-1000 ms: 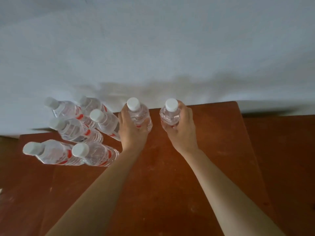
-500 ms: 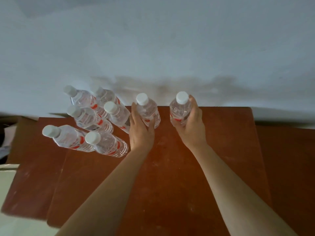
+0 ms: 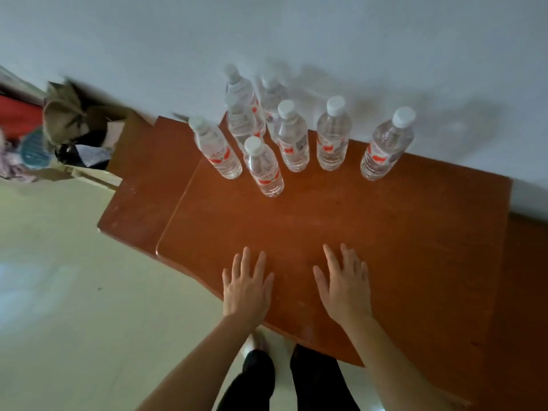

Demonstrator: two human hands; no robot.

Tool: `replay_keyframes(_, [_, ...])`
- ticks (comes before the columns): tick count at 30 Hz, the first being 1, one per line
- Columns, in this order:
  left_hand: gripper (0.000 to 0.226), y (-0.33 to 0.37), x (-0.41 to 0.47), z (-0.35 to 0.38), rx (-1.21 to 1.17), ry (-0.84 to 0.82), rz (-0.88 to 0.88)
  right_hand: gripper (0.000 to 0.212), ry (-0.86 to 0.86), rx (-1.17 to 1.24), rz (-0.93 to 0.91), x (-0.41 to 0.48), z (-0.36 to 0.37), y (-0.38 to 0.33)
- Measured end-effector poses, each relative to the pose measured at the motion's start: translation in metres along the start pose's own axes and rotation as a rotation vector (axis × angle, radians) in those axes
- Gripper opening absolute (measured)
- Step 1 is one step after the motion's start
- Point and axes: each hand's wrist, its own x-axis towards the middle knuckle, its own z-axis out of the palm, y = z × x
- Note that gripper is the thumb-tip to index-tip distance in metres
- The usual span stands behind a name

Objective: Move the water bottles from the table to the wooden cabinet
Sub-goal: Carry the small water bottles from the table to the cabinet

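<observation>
L hand [image 3: 247, 287] & R hand [image 3: 345, 287] spread over cabinet [image 3: 385, 232]; bottles [image 3: 292, 137] by wall [image 3: 296, 31], clutter [image 3: 65, 126] left.

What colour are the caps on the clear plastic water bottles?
White caps, clearest in head view on the rightmost clear plastic water bottle.

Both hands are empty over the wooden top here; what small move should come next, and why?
Probably pull both hands back and turn to fetch any more: the left hand and right hand are open, holding nothing, and the water bottles stand upright on the wooden cabinet.
</observation>
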Motion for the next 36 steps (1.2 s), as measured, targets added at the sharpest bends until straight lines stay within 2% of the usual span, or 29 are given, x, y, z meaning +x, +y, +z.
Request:
replay_keyframes(4, [0.066, -0.049, -0.036, -0.041, 0.031, 0.047, -0.105, 0.07, -0.102, -0.093, -0.1, -0.013, -0.026, -0.064])
replay_keyframes(8, [0.061, -0.114, -0.081, -0.08, -0.056, 0.184, -0.223, 0.07, -0.054, -0.177, -0.28, -0.037, -0.05, -0.161])
replay_keyframes(13, [0.06, -0.244, -0.181, -0.103, -0.209, 0.339, -0.382, 0.068, 0.027, -0.256, -0.546, -0.107, -0.045, -0.319])
replay_keyframes(18, [0.062, -0.416, -0.332, -0.081, -0.223, 0.439, -0.57, 0.066, 0.052, -0.286, -0.809, -0.22, 0.016, -0.483])
replay_keyframes(21, [0.063, -0.529, -0.46, -0.055, -0.194, 0.524, -0.762, 0.066, -0.011, -0.319, -1.016, -0.323, 0.074, -0.597])
replay_keyframes(25, [0.063, -0.631, -0.593, -0.033, -0.228, 0.688, -1.052, 0.069, -0.039, -0.335, -1.314, -0.446, 0.131, -0.719])
replay_keyframes(28, [0.066, -0.687, -0.677, -0.009, -0.268, 0.859, -1.2, 0.069, -0.029, -0.277, -1.541, -0.531, 0.166, -0.797])
replay_keyframes(31, [0.071, -0.73, -0.747, 0.027, -0.318, 0.899, -1.358, 0.069, -0.035, -0.252, -1.694, -0.602, 0.212, -0.862])
replay_keyframes(36, [0.075, -0.805, -0.826, 0.09, -0.307, 0.909, -1.552, 0.072, -0.086, -0.241, -1.835, -0.69, 0.303, -0.948])
